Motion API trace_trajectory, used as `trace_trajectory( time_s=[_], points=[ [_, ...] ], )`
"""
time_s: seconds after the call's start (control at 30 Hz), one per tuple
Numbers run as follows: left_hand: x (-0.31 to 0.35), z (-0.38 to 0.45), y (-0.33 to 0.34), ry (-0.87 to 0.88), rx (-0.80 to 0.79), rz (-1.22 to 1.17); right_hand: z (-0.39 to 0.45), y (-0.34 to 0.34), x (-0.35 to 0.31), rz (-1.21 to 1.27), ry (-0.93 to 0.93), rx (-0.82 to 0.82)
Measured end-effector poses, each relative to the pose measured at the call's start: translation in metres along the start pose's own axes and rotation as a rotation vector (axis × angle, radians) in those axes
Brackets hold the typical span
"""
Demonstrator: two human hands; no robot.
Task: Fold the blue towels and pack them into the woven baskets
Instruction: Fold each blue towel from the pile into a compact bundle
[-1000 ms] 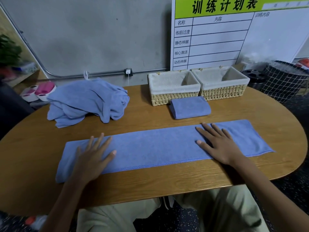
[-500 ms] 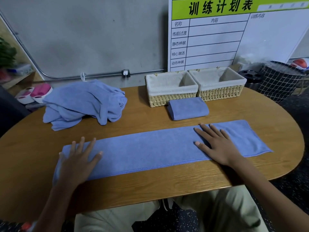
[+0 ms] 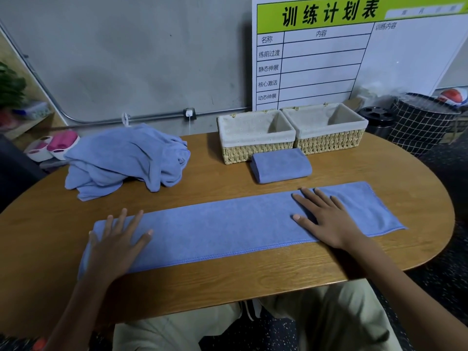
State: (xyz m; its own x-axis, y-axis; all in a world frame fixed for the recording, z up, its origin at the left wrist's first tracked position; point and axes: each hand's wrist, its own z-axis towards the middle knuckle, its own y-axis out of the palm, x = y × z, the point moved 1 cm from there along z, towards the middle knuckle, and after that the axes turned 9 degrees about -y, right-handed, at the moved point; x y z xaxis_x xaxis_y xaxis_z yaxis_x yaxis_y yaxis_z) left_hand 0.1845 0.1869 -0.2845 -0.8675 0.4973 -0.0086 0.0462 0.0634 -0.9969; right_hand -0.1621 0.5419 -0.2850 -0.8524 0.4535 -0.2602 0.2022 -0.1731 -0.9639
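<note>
Blue towel strip (image 3: 228,231), already folded lengthwise, lies flat across the near part of the wooden bench (image 3: 253,282), w/ everything else placed relative to it. Left hand (image 3: 115,247) is flat on its left end, fingers spread, holding nothing; it has slid outward from nearer mid-strip to the end over the last sec, so the smoothing pass on that side looks about done. Right hand (image 3: 326,219) is flat too, fingers straight, pressing the strip right of centre, approx where it was a sec ago, acting as anchor.

Likely meaning: strip is flattened and ready for cross folds, prob. left end brought over toward the right hand.

Just behind the strip, right of centre, sits one folded towel (image 3: 281,165), not yet packed. Behind that, touching side by side, are two lined woven baskets (image 3: 255,138), both showing no towels inside. Behind the strip's left half: heap of unfolded blue towels (image 3: 126,158). So task is early; most towels remain.
</note>
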Motion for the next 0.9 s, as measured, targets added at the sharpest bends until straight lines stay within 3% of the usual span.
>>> trace_trajectory(
  time_s=[0.5, 0.57, 0.63, 0.7, 0.73, 0.8, 0.9],
  points=[
    [-0.005, 0.003, 0.003, 0.009, 0.005, 0.078, -0.014, -0.026, 0.074, -0.031, 0.133, -0.028],
    [-0.001, 0.002, 0.000, -0.011, 0.084, 0.090, -0.014, -0.032, 0.085, -0.047, 0.140, -0.027],
    [0.014, -0.002, -0.010, 0.076, 0.276, 0.062, -0.015, -0.043, 0.099, -0.082, 0.148, 0.028],
    [0.058, -0.011, -0.020, 0.212, 0.453, -0.185, -0.013, -0.052, 0.118, -0.085, 0.169, 0.068],
    [0.093, -0.022, -0.027, 0.279, 0.454, -0.356, -0.011, -0.056, 0.128, -0.077, 0.183, 0.068],
    [0.180, -0.056, -0.044, 0.478, 0.361, -0.571, -0.004, -0.063, 0.143, -0.024, 0.180, 0.076],
    [0.309, -0.108, -0.045, 0.810, 0.149, -0.594, 0.012, -0.074, 0.155, 0.058, 0.152, 0.071]
  ],
)
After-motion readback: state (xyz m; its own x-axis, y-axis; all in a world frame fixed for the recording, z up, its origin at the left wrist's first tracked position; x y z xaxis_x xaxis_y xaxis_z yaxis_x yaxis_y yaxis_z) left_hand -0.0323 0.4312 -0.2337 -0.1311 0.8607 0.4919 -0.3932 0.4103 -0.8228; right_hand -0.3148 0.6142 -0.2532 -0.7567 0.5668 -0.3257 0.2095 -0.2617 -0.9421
